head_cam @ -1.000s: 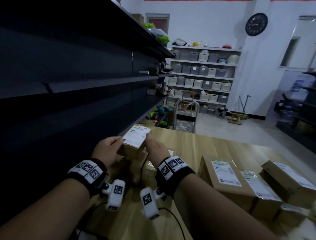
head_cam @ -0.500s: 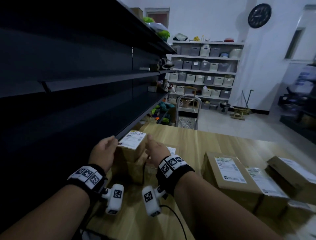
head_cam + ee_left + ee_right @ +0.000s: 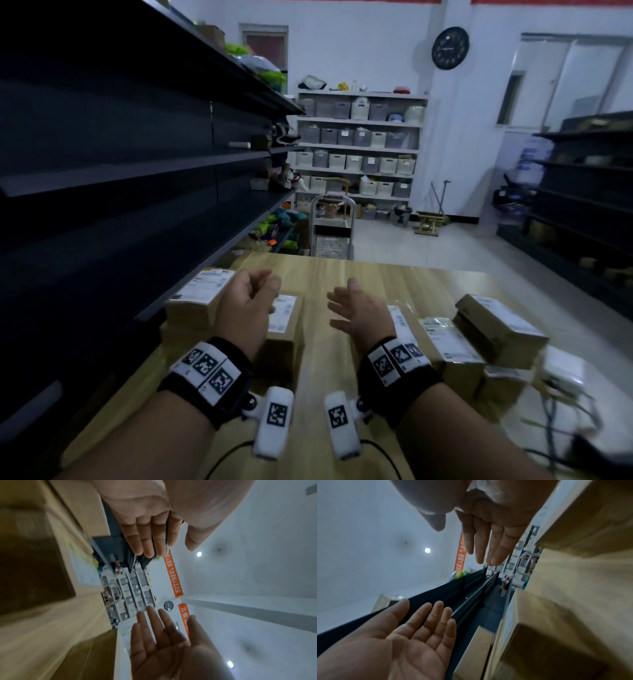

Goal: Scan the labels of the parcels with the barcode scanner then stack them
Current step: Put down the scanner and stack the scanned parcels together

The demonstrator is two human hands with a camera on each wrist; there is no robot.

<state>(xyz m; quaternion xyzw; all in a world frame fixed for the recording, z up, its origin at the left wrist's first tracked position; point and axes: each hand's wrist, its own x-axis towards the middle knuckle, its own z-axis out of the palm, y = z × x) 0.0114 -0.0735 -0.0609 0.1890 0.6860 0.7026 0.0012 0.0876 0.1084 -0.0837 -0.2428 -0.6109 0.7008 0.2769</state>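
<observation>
Both my hands hover empty over the wooden table (image 3: 370, 284), palms facing each other. My left hand (image 3: 255, 294) is relaxed, just right of a stack of brown cardboard parcels; the top parcel (image 3: 198, 301) shows its white label. A second labelled parcel (image 3: 284, 325) lies partly hidden behind that hand. My right hand (image 3: 346, 303) has straight fingers, with more labelled parcels (image 3: 445, 346) to its right. The wrist views show the left hand (image 3: 154, 536) and the right hand (image 3: 486, 536) open with nothing in them. I cannot pick out the scanner for certain.
Dark shelving (image 3: 120, 164) runs close along the table's left edge. Another parcel (image 3: 496, 322) lies atop the right pile. Cables and a white object (image 3: 561, 373) sit at the table's near right. A trolley (image 3: 330, 226) stands beyond the far edge.
Both hands set the small parcel on the left stack, let go of it and drew back and apart; they now hold nothing.
</observation>
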